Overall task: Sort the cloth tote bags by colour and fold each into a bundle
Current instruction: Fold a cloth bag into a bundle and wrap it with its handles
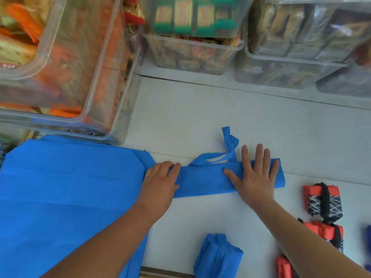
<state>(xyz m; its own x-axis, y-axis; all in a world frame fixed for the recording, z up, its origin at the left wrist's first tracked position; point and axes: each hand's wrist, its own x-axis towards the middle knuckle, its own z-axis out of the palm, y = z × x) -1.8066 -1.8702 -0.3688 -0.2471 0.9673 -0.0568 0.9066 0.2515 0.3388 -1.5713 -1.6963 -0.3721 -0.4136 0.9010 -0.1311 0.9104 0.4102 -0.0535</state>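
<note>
Right hand [255, 177] is spread flat with fingers straight and pressed on the right part of the folded blue strip [204, 181]; nothing is gripped by it. Left hand [160, 181] is curled over the strip's left end, which looks pinched. Nearest, a finished blue bundle [216, 255] is set on the tabletop [200, 109], with red-and-black bundles [323, 201] well apart to its right, so colours are kept separate. Flat blue bags [70, 197] are piled at left, touching the strip's left end. Step judged: strip to be rolled or folded from the left end toward the flat hand. Edges should be squared and the first turn made tight. The flat palm should be used as an anchor so the slippery-looking cloth is not dragged. Handles [218, 155] are left loose beyond the strip's far edge, probably to be saved for tying round the bundle. Clear bins [192, 53] of packets at the back are not needed.
</note>
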